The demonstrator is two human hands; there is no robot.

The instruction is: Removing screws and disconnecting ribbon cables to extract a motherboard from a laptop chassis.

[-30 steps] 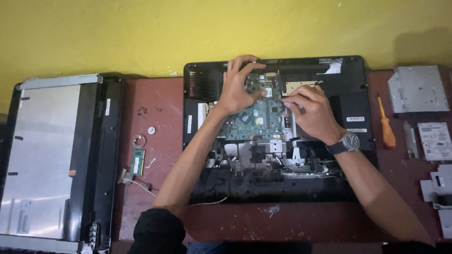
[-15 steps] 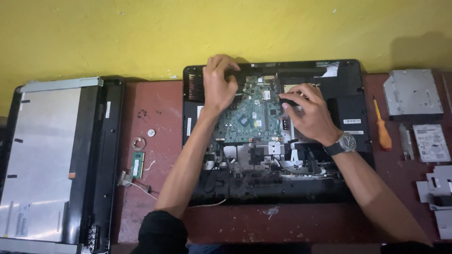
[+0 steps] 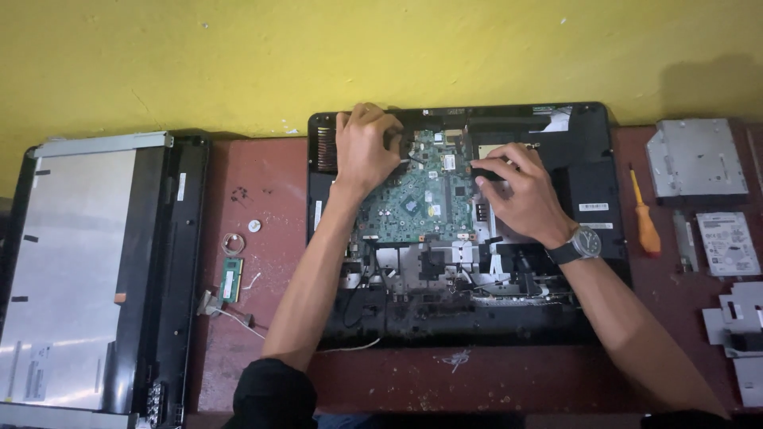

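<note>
The opened black computer chassis is lying flat on the reddish desk, its near edge toward the person. In its middle the green circuit board is sitting exposed. The right hand, wearing a wristwatch, is resting on the board's right edge, fingers curled around a small dark part. The left hand is gripping the board's far left corner, fingers bent over it. An orange screwdriver is lying well apart, right of the chassis.

Repair workshop: opened computer, screwdriver, loose parts.
</note>
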